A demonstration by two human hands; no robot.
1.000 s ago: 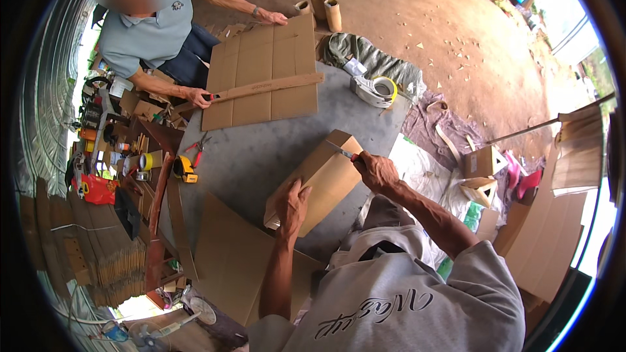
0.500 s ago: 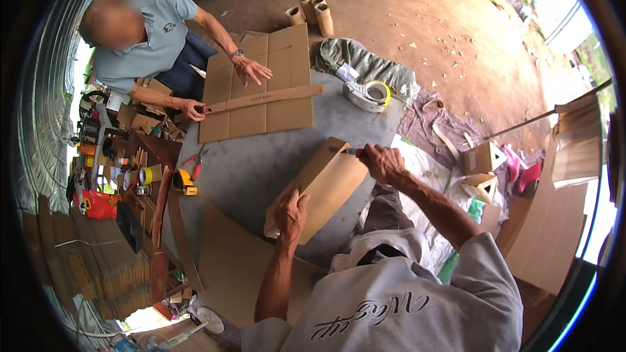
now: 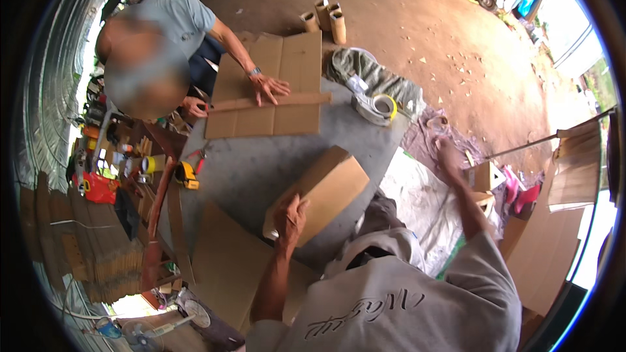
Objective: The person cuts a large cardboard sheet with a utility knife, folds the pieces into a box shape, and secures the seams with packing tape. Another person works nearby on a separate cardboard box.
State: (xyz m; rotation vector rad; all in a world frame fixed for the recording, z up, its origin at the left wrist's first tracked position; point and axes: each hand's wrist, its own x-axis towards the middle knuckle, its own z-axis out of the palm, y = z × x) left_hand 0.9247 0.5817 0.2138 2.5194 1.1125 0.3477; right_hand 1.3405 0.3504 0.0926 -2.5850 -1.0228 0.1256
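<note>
While left hand [image 3: 290, 216] grips cardboard box [image 3: 323, 190], flaps shut, contents hidden

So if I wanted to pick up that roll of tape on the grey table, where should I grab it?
Probably across its outer rim, coming from above. The roll of tape lies flat on the grey table with its hole facing up, so fingers can pinch inside the hole and outside the rim. A crumpled green cloth crowds its far side.

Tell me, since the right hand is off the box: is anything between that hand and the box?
Nothing visible. The right hand is raised in open air right of the box; the left hand grips the box's near end.
</note>
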